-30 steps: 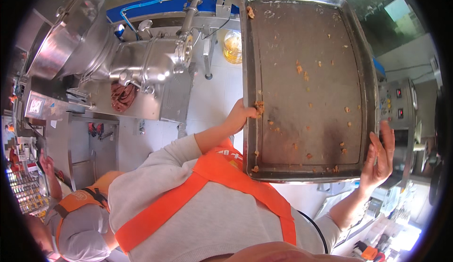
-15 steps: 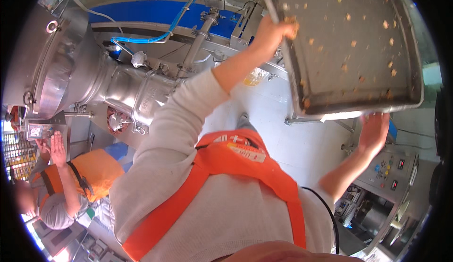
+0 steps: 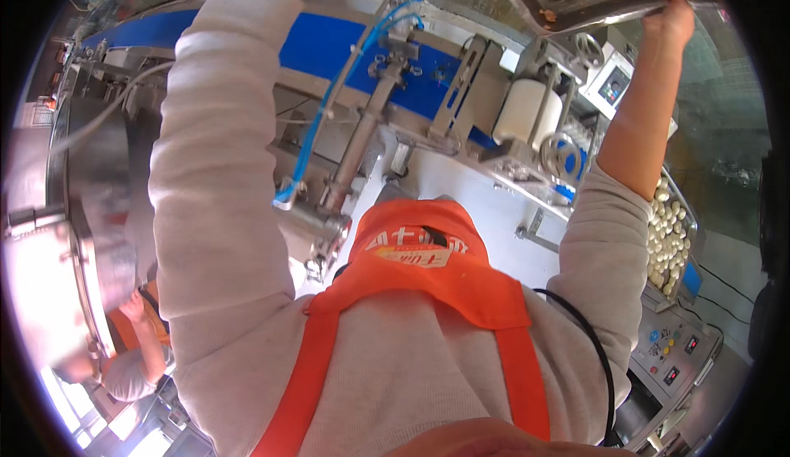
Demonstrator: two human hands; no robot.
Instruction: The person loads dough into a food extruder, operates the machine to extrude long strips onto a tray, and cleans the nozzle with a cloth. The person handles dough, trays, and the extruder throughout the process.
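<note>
A large shallow metal tray (image 3: 592,18) with crumbs stuck in it is held up at the top right, partly outside the picture. My right hand (image 3: 673,19) grips its near rim, fingers curled over the edge. My left arm (image 3: 218,120) reaches straight up, and only bare wrist shows at the upper edge. The left hand itself lies outside the picture, so whether it touches the tray is hidden.
A blue conveyor belt (image 3: 321,50) runs ahead, with a white roller (image 3: 527,111) and handwheel (image 3: 561,157) beside it. Pale round pieces fill another tray (image 3: 694,231) at right, above a control panel (image 3: 671,346). Left stand a steel vessel (image 3: 95,185) and a co-worker (image 3: 136,375).
The tray has gone up and mostly out of the picture, my right hand rising with it. My left hand, earlier on the tray's left rim, has left the view upward. The view has shifted.
</note>
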